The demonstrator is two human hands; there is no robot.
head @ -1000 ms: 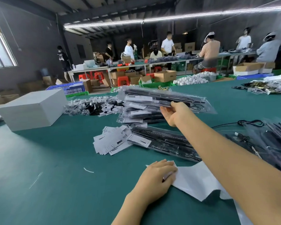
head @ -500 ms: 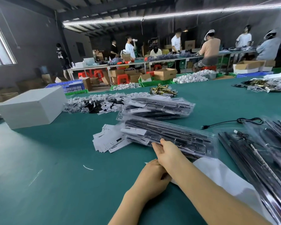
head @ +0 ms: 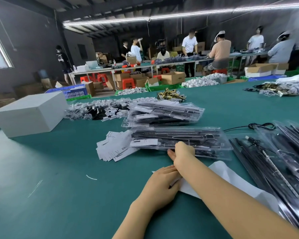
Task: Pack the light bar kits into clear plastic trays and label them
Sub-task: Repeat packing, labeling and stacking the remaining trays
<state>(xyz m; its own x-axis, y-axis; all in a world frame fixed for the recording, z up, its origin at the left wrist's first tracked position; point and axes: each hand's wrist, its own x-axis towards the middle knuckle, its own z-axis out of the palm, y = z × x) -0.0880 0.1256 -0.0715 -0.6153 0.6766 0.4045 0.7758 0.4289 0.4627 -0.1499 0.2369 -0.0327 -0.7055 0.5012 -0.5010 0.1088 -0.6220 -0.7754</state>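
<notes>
A clear plastic tray with black light bar parts (head: pixel 179 137) lies on top of a short stack in front of me. My right hand (head: pixel 181 152) grips its near edge, thumb low at the side. A second stack of packed trays (head: pixel 166 112) sits just behind it. White labels (head: pixel 114 149) lie fanned out to the left of the near stack. My left hand (head: pixel 162 183) rests on the green table (head: pixel 59 187), its curled fingers holding the corner of a white sheet (head: pixel 231 176). Bagged black light bars (head: pixel 283 161) are piled at the right.
A white box (head: pixel 29 112) stands at the far left. Small bagged parts (head: pixel 97 109) and brass pieces (head: pixel 171 95) lie behind the trays. A black cable (head: pixel 259 125) runs at the right. Other people work at benches in the background.
My right hand carried a packed tray from up over the far stack down and toward me, and it now lies on the near stack. My left hand stayed on the white sheet.
</notes>
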